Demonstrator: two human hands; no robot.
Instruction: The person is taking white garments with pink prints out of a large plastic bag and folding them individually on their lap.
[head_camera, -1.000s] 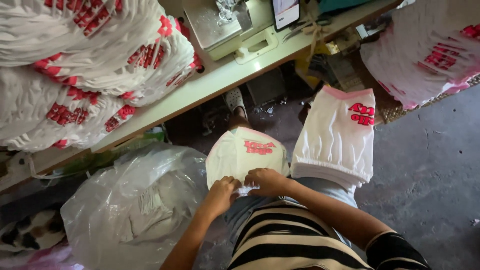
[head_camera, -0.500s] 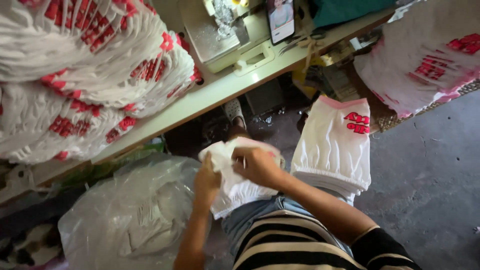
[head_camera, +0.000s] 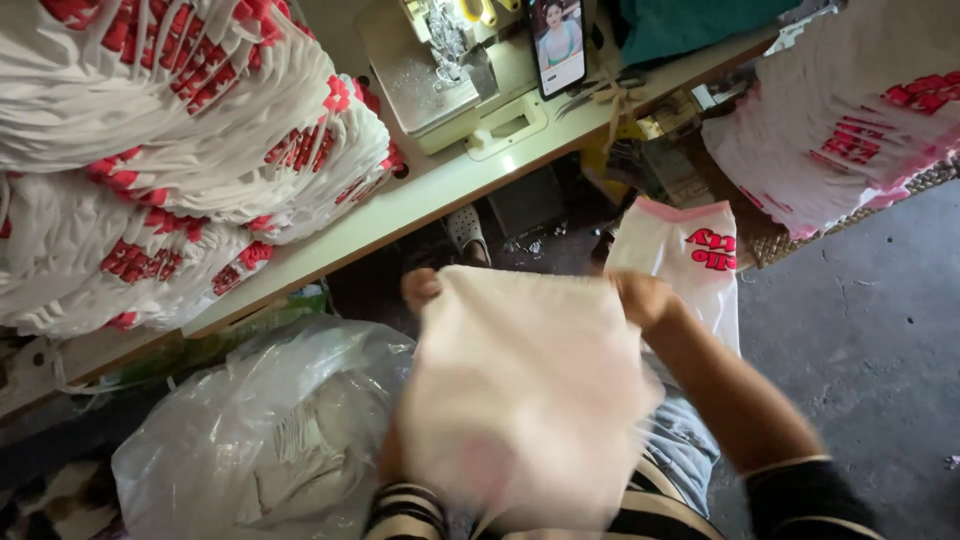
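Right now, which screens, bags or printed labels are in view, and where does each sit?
Phone screen: upright on the sewing table, dark frame, lit picture.
Clear plastic bag: lower left, crumpled, white cloth inside.
Red prints on stacked white garments: upper left.
Red print on white, pink-edged garment: beside the right hand.

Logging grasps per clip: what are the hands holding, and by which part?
A white garment, spread open: left hand and right hand each grip a top corner.

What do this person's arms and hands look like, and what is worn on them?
Two bare hands, left hand and right hand, with no gloves, rings or watch visible. The right forearm is bare up to a dark sleeve at the elbow. The left arm is mostly hidden. The top has black and white stripes.
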